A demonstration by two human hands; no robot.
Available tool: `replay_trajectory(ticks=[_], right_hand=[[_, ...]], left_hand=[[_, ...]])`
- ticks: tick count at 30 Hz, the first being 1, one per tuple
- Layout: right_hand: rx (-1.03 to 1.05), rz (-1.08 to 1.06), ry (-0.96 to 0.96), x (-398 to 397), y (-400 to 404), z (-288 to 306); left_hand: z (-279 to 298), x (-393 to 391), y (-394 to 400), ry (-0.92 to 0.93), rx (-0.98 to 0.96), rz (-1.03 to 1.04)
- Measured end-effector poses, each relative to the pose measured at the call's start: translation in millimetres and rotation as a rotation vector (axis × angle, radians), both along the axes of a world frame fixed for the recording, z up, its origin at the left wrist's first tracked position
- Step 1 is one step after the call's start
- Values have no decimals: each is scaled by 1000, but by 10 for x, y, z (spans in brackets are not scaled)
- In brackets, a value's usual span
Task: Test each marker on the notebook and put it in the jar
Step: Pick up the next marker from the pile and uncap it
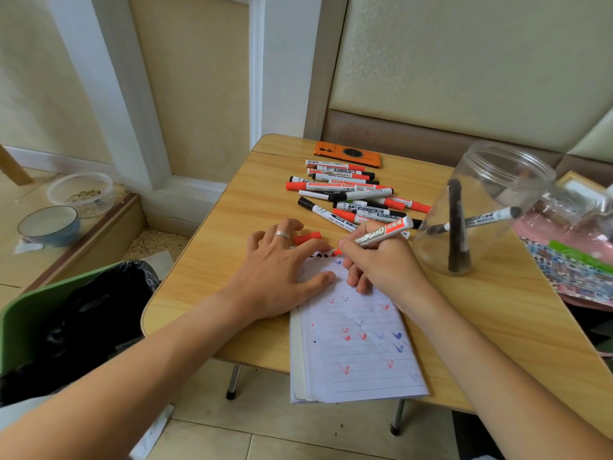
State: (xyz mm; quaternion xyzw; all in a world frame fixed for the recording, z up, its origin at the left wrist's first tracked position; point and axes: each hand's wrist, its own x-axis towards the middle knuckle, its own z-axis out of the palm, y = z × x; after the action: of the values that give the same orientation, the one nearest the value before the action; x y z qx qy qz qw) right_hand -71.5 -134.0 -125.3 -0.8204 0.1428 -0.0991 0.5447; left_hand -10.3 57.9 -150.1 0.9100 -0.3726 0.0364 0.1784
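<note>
Right hand (pixel 381 263) grip pinching red marker (pixel 381 234), tip on notebook (pixel 358 353), left hand (pixel 278 273) flat

One camera sat on the person's head, looking forward and down, close over the small table (pixel 212 247).

Bare desk (pixel 212 247) on my left, open room from the edge up to my left hand (pixel 278 277). Ahead, the marker pile (pixel 351 197) sprawls across the middle, a phone (pixel 348 154) behind it by the far edge. A red cap (pixel 308 238) lies just past my left fingers (pixel 292 227). To the right, the jar (pixel 481 207) stands near my right hand (pixel 381 263), mouth open and tipped toward me, two markers inside. The notebook (pixel 358 343) fills the near middle. Clear wood runs along the near right edge, beside my forearm.
</note>
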Motion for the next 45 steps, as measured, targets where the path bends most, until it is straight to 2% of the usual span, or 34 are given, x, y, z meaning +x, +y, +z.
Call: replay_trajectory(ticks=[45], right_hand=[[8,3,23,-89,93,89]], left_hand=[[-22,-1,1,-46,-19,-14]])
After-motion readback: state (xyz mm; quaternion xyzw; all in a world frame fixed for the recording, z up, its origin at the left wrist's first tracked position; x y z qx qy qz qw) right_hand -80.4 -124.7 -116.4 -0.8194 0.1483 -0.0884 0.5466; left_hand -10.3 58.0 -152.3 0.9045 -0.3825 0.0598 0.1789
